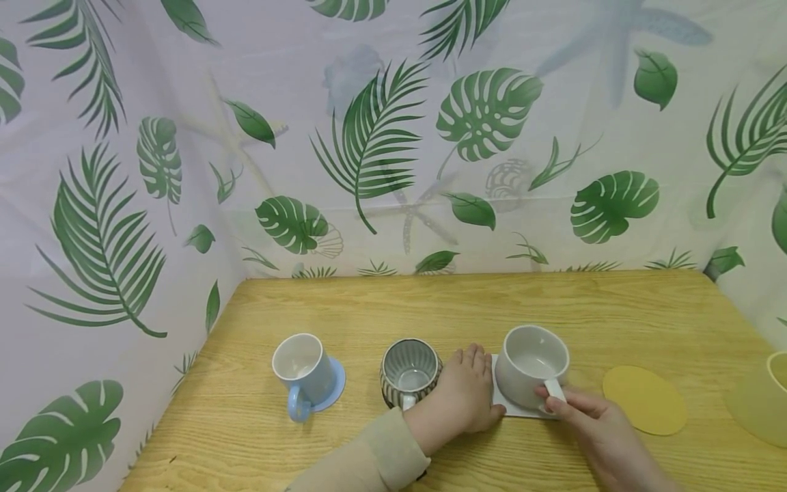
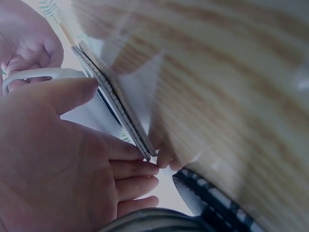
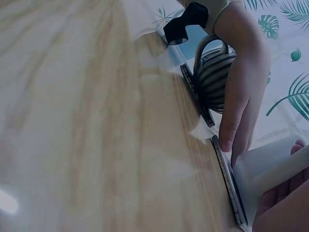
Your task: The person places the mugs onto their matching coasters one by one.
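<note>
A white mug (image 1: 522, 383) stands on a square white coaster (image 1: 519, 411) right of the table's middle. My right hand (image 1: 599, 427) pinches the mug's handle between thumb and fingers. Along the coaster's left side lies my left hand (image 1: 464, 389), fingers straight and pointing away from me, the thumb by the near left corner. In the left wrist view, its fingers reach along the coaster's edge (image 2: 118, 99). Close to the left hand is a grey striped mug (image 1: 408, 369), partly covered by that hand and wrist; the right wrist view shows a dark coaster (image 3: 195, 94) beneath it.
On the left a light blue mug (image 1: 310, 379) sits on a round blue coaster (image 1: 338, 386). A yellow oval coaster (image 1: 645, 400) lies right of my right hand, with a pale yellow mug (image 1: 753, 410) at the right edge. Leaf-patterned cloth (image 1: 381, 232) walls the wooden table (image 1: 430, 301).
</note>
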The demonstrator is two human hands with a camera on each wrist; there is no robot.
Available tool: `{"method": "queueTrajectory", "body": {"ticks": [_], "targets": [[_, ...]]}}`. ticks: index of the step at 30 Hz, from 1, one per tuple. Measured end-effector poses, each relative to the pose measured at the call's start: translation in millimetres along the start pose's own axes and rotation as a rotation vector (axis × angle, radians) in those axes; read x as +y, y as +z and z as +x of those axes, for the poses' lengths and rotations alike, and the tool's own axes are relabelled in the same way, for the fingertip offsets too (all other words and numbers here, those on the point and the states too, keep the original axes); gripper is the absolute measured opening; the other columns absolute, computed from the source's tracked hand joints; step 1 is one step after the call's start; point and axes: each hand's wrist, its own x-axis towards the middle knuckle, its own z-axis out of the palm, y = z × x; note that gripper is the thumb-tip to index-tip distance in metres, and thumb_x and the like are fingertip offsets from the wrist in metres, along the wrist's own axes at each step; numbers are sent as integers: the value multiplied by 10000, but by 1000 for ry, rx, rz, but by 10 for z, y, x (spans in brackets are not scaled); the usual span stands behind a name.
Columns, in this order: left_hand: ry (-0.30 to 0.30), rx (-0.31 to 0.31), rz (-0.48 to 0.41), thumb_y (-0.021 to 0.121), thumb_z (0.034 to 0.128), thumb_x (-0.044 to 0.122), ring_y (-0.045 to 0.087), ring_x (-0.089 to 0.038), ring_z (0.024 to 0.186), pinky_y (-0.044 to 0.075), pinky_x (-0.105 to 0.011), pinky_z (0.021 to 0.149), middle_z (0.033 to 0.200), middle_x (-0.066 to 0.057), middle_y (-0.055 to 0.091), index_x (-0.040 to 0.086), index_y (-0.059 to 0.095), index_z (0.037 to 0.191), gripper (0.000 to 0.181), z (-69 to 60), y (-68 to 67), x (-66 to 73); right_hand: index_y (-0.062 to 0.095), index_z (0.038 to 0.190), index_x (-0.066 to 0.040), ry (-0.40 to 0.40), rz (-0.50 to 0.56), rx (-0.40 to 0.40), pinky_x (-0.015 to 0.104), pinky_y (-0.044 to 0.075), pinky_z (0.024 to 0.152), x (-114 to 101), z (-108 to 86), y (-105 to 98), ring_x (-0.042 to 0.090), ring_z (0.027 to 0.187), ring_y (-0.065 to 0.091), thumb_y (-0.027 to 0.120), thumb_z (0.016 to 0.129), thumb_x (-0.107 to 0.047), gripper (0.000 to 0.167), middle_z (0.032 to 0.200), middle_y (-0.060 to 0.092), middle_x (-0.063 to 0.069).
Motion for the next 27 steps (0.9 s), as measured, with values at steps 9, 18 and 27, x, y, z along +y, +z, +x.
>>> {"method": "queueTrajectory", "body": {"ticks": [9,18,27], "targets": [[-4,13,-3,353,1021,776,285,-124,1628,290,-286,1315,1745,47,325,218,324,1681,865,0,9,-2,779,1265,-55,-18,-45,-84,39,444,920,13,4,-17,-162,1176,571,553,1090,-21,288,1180,789,-169],[-3,14,-5,346,1025,773,282,-125,1630,289,-282,1314,1749,44,317,216,312,1685,865,-7,20,3,770,1266,-31,34,-86,-66,40,434,904,1,-9,-14,-204,1170,533,548,1100,-54,279,1190,784,-180],[2,13,4,337,1027,773,282,-125,1630,291,-280,1314,1749,43,316,219,308,1687,861,6,35,3,761,1266,-12,36,-66,-91,35,444,904,-4,-3,-34,-223,1170,519,534,1106,-56,282,1205,780,-180]]}}
